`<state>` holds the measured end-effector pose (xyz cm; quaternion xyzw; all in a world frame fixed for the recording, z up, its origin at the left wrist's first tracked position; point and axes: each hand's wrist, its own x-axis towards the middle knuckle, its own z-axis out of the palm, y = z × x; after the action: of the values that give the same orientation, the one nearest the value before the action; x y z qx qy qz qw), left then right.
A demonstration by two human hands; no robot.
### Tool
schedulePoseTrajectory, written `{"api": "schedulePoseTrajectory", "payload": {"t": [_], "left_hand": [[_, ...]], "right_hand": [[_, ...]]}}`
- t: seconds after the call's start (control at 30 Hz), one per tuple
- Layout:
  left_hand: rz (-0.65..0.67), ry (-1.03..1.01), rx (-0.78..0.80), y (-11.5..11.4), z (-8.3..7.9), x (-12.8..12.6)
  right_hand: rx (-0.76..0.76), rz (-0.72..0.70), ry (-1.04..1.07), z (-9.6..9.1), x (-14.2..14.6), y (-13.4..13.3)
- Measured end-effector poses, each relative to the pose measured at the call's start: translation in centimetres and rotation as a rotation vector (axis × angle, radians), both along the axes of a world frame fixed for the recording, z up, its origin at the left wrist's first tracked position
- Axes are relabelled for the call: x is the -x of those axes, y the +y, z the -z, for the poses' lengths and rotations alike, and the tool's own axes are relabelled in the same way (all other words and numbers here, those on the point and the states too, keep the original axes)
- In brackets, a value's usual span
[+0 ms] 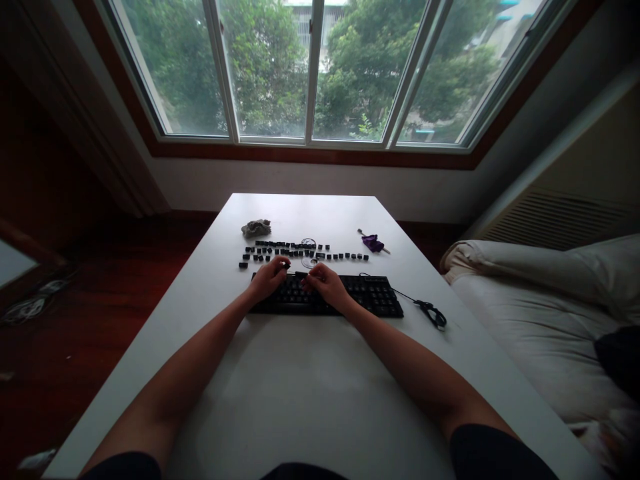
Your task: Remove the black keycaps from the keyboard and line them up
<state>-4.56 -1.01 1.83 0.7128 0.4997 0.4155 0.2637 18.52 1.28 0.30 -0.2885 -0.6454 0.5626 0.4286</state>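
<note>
The left hand (pixel 269 279) and the right hand (pixel 326 285) both curl their fingers in close over the left half of the flat black keyboard (pixel 370 297). I cannot tell if they pinch a key. Just past the fingertips, little square plastic keys (pixel 300 253) lie in neat rows, likely so none get lost. Farther off, a crumpled grey cloth (pixel 256 228) and a purple tool (pixel 373 243) wait on the smooth white table (pixel 300 387).
</note>
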Motion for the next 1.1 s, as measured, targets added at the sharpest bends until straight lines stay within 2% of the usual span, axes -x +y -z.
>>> {"api": "schedulePoseTrajectory", "payload": {"t": [0.13, 0.37, 0.43, 0.63, 0.77, 0.97, 1.1], "left_hand": [[0.056, -0.023, 0.030, -0.2, -0.1, -0.1], [0.239, -0.326, 0.083, 0.3, 0.0, -0.1], [0.219, -0.350, 0.074, 0.5, 0.0, 0.0], [0.033, -0.278, 0.007, 0.5, 0.2, 0.0], [0.009, -0.234, -0.015, 0.4, 0.1, -0.1], [0.020, -0.285, -0.014, 0.7, 0.2, -0.2], [-0.054, -0.167, -0.051, 1.1, -0.2, 0.5]], "right_hand": [[-0.001, -0.006, 0.004, 0.0, -0.1, 0.2], [0.025, -0.003, 0.024, 0.2, 0.0, 0.4], [0.023, -0.003, 0.013, 0.2, 0.0, 0.4], [0.011, -0.001, -0.018, 0.3, 0.0, 0.3], [0.015, -0.005, -0.023, 0.2, 0.0, 0.3], [0.011, -0.015, -0.047, 0.4, 0.0, 0.3], [-0.008, -0.012, -0.076, 0.7, 0.0, 0.3]]}}
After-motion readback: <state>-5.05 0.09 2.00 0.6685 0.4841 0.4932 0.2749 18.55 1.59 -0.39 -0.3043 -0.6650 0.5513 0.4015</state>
